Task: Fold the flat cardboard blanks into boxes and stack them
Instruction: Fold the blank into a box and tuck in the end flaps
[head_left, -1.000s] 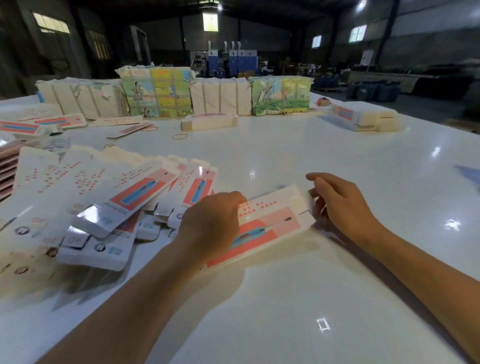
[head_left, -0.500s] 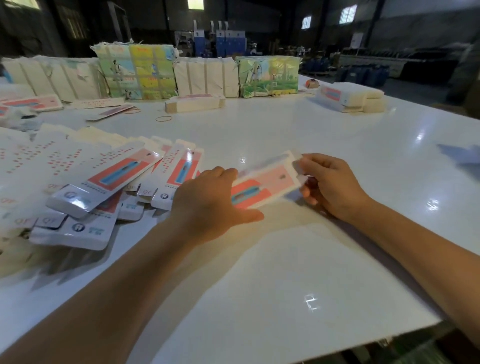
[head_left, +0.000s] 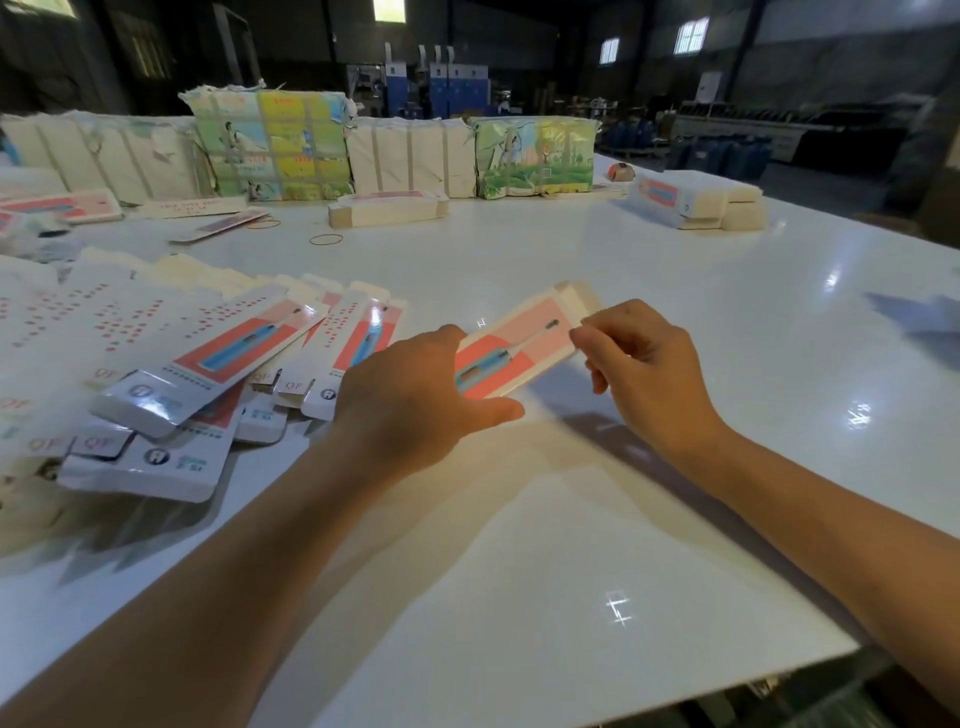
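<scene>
Both hands grip one pink-and-white printed cardboard blank: left hand closed at its seven-o'clock end, right hand pinching the one-o'clock end, above the glossy white table.

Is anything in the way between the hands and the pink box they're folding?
No. Both hands already hold it: the left hand grips the near end of the pink box, and the right hand pinches the far end. Nothing sits between them.

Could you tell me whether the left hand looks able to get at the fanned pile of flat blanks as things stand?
Probably yes. The pile of blanks lies right beside the left hand with nothing between, but that hand now grips the pink box, so it must let go first.
</scene>
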